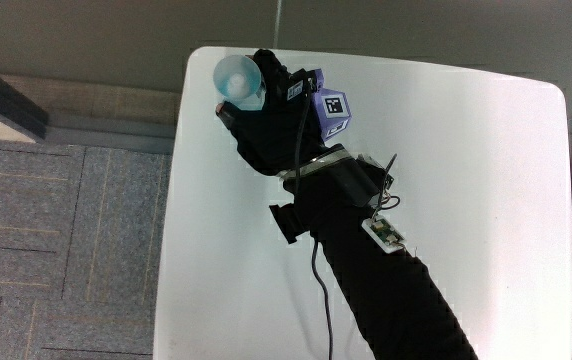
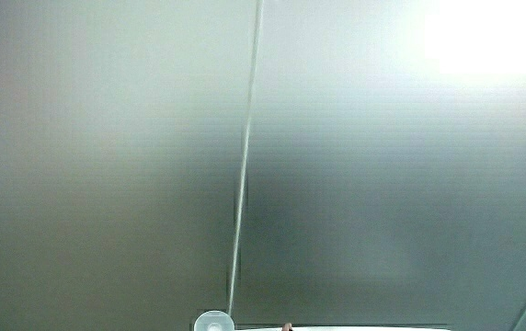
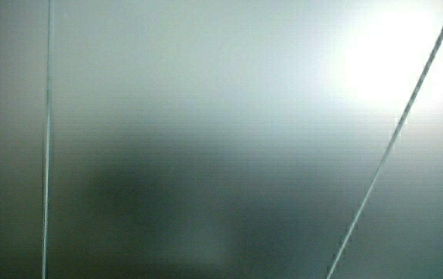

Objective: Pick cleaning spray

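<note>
At table corner, hand [image 1: 271, 115] gripping cleaning spray [image 1: 238, 78], side views mostly wall

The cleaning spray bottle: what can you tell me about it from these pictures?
Only the top of the cleaning spray shows in the main view: a round, pale blue, translucent, plastic-looking cap or body seen from above. It sits near a corner of the white table, at the edge farthest from the person. The hand is against it, its black-gloved fingers wrapped around one side. A side view catches just its rounded top. No label or nozzle is visible.
</note>
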Available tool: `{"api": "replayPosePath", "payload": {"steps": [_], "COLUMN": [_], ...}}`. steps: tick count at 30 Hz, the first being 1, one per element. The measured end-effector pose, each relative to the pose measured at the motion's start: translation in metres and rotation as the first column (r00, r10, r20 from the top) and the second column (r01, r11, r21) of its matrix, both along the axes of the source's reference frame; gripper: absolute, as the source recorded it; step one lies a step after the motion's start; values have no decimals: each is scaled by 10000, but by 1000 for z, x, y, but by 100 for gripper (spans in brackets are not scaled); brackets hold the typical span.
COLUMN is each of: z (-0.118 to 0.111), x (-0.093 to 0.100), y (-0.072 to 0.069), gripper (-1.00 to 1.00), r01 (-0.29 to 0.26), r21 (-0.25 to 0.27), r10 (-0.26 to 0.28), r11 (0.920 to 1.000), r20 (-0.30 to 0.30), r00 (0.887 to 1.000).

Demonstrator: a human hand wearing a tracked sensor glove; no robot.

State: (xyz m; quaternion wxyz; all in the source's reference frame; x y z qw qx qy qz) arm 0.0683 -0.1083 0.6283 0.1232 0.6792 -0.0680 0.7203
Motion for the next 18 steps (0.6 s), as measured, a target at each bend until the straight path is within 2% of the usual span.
{"api": "replayPosePath", "payload": {"steps": [1, 5, 7, 8, 9, 10, 12, 15, 17, 18], "z": [-52, -44, -44, -39, -44, -38, -42, -45, -46, -49], "x": [-5, -1, 1, 2, 2, 2, 2, 4, 5, 7], "y": [13, 14, 15, 14, 15, 14, 16, 15, 15, 15], "gripper": [100, 100, 100, 100, 100, 100, 100, 100, 100, 100], "r01": [183, 1, -63, -162, -106, -71, -77, 27, -21, -25], "r21": [-1788, -2128, -2241, -2197, -2151, -2127, -2146, -1848, -1780, -1775], "r10": [-114, 144, 302, 349, 286, 244, 292, 166, 261, 227], "r11": [9837, 9771, 9745, 9754, 9765, 9771, 9767, 9828, 9840, 9841], "r20": [396, 665, 1035, 814, 804, 786, 971, 1026, 1325, 1114], "r00": [9991, 9977, 9942, 9961, 9964, 9966, 9948, 9946, 9908, 9935]}}
